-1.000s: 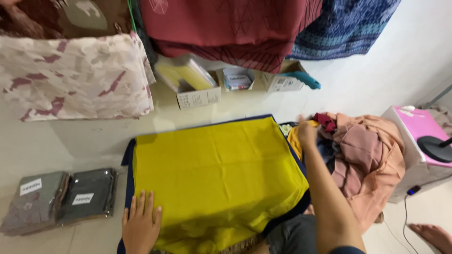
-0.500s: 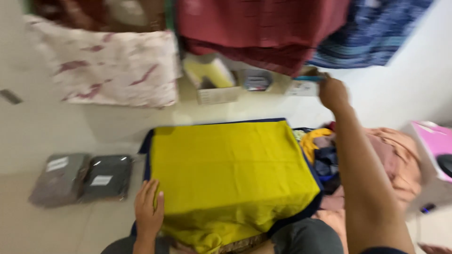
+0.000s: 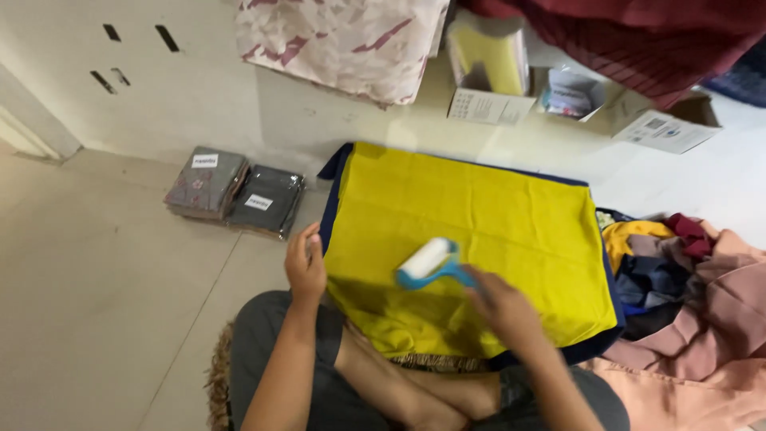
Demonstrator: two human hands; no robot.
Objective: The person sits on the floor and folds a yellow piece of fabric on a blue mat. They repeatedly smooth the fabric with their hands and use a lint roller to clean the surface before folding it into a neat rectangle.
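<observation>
Head view, looking down at a seated person's lap and the floor ahead. Right hand clenched round the blue handle of a lint roller with a white roll; roll lay on the flat yellow cloth, near its front-left part. Left hand lay on the left edge of the cloth, fingers curled over the hem, pinning it more than gripping. Under the yellow cloth a dark blue fabric layer showed as a thin border along the left, far and right sides. Near edge of the cloth drooped over the person's crossed legs in loose folds.

Around it: two flat grey plastic-wrapped packs with white labels on the tiled floor to the left, apart from the cloth. Heap of mixed garments in pink, maroon, navy and orange just beside the right edge. Open cardboard boxes at the far side, a pink-and-white patterned fabric draped above them.

Risks, as judged: the tacky roll could drag and bunch the thin cloth if the pinning hand slipped. Folds over the lap could be skipped or creased. The heap on the right sat close enough to shed fluff back onto the cloth
</observation>
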